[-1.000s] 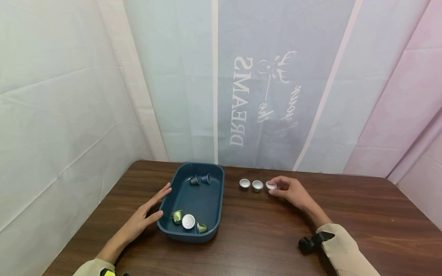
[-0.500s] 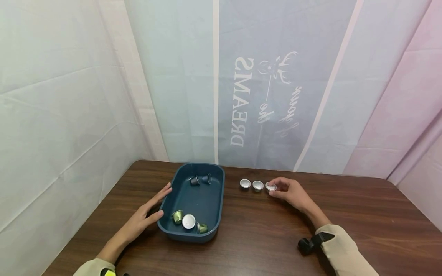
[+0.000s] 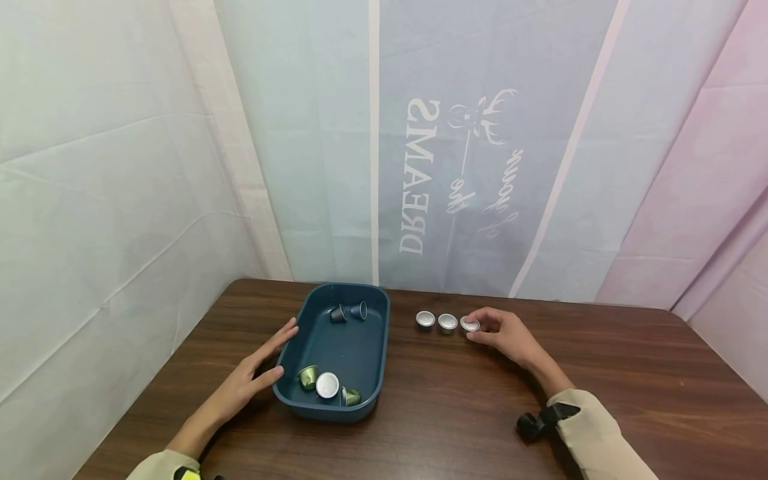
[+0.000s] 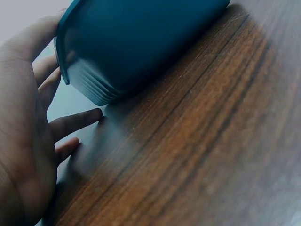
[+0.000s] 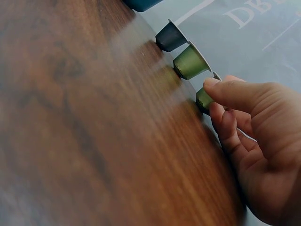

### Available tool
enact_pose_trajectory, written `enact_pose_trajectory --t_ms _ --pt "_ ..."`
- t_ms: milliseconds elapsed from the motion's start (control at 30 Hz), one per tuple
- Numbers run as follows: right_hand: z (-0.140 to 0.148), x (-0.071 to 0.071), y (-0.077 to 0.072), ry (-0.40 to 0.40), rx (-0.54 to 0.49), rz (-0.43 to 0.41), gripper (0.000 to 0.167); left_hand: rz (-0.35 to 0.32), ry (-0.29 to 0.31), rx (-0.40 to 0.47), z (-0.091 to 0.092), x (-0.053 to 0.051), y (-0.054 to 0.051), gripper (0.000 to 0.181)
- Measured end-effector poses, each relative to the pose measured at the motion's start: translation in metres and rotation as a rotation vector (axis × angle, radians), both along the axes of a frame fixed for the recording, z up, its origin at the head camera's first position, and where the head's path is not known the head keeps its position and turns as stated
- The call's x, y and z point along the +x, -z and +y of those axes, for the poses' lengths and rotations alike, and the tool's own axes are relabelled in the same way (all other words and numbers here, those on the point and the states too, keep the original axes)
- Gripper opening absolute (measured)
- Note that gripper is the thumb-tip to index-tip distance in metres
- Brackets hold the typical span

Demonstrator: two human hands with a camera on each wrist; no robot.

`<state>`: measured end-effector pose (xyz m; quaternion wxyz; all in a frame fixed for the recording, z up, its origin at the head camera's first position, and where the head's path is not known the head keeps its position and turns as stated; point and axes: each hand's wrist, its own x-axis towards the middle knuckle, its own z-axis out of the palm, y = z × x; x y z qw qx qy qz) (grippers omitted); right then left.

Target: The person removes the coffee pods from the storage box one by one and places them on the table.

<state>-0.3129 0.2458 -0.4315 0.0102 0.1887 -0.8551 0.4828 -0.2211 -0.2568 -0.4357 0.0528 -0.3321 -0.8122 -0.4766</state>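
In the head view, the small green cup-shaped capsule with a silver lid point(image 3: 469, 326) is seen on the brown wood-grain table point(image 3: 450, 420), at the right end of a row, beside a matching green capsule point(image 3: 447, 324) and, farther left, a dark cup-shaped capsule point(image 3: 425, 320). It is judged light, smooth and thin-walled, easily dented if squeezed hard; the stiffer flared rim is judged the best place to be held. Its rim is pinched by the right hand point(image 3: 507, 335), the thumb being placed on the near side. The left hand point(image 3: 246, 379) is stretched loosely along the left wall of the dark-blue rectangular tray point(image 3: 342, 347).

In the left wrist view, nothing is grasped; the tray's rim appears to be touched by extended fingers.

In the right wrist view, the green wall is shown below the thumb, the lid being partly covered; whether the base is touching the table cannot be told.
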Motion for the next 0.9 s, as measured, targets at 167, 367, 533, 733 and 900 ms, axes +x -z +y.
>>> enact_pose_trajectory --t_ms 167,367,533,733,900 --pt "0.001 0.0 0.001 -0.007 -0.035 -0.023 0.029 -0.001 0.001 -0.003 0.0 0.0 0.0 0.059" --pt "0.001 0.0 0.0 -0.019 -0.063 -0.047 0.031 -0.003 -0.005 -0.01 -0.001 0.0 0.0 0.059" --pt "0.002 0.002 -0.003 -0.018 -0.087 -0.061 0.034 -0.003 -0.004 -0.005 0.0 0.002 -0.002 0.06" --pt "0.004 0.003 -0.006 -0.013 -0.113 -0.071 0.039 -0.005 -0.001 -0.001 0.001 0.002 -0.002 0.059" --pt "0.008 0.003 -0.01 0.013 -0.095 -0.084 0.041 -0.001 -0.007 -0.006 0.0 0.001 0.0 0.059"
